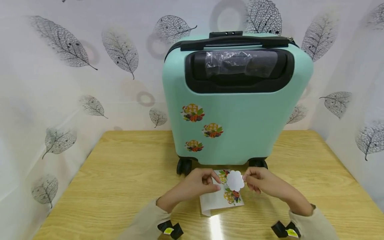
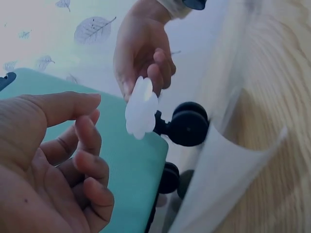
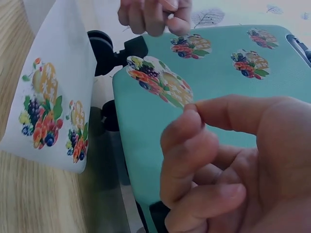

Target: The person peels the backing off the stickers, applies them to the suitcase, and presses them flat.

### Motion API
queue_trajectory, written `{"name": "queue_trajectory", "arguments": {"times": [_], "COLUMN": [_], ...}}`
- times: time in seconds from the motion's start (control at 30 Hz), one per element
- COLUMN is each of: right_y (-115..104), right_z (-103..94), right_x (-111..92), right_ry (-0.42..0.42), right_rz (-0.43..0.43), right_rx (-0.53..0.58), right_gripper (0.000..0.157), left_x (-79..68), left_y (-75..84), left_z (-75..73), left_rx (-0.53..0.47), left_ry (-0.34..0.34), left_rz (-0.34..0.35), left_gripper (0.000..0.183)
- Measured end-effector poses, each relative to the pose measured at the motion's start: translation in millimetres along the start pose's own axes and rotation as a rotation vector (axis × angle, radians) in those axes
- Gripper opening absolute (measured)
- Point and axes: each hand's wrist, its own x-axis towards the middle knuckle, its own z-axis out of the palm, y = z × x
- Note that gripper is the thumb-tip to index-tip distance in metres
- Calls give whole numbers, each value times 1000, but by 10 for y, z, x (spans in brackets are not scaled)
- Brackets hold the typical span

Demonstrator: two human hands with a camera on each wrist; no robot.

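Note:
My right hand pinches a scalloped fruit sticker by its edge between thumb and index finger. Its white back faces me, while the printed fruit side shows in the right wrist view. Left of the sticker, my left hand has loosely bent fingers, with a gap between thumb and index finger and nothing held. Below both hands lies a white sticker sheet with fruit stickers on it, one corner curled. Behind stands a mint-green suitcase bearing three fruit stickers on its lower left.
The suitcase stands upright on black wheels at the back of the wooden table. Clear plastic film covers part of its black handle recess. A leaf-patterned cloth hangs behind and at the sides.

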Motion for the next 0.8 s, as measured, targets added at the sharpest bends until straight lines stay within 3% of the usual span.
{"name": "queue_trajectory", "arguments": {"times": [0.23, 0.5, 0.8], "right_y": [-58, -90, -122], "right_z": [52, 127, 149], "right_x": [23, 73, 87], "right_ry": [59, 95, 95], "right_rz": [7, 10, 15], "right_rx": [-12, -14, 7], "right_gripper": [25, 24, 22], "left_x": [78, 113, 164], "left_y": [100, 46, 19], "left_z": [145, 297, 381], "left_rx": [-41, -112, -94], "left_ry": [24, 12, 115], "left_rz": [16, 58, 48], "left_gripper": [16, 17, 12]}}
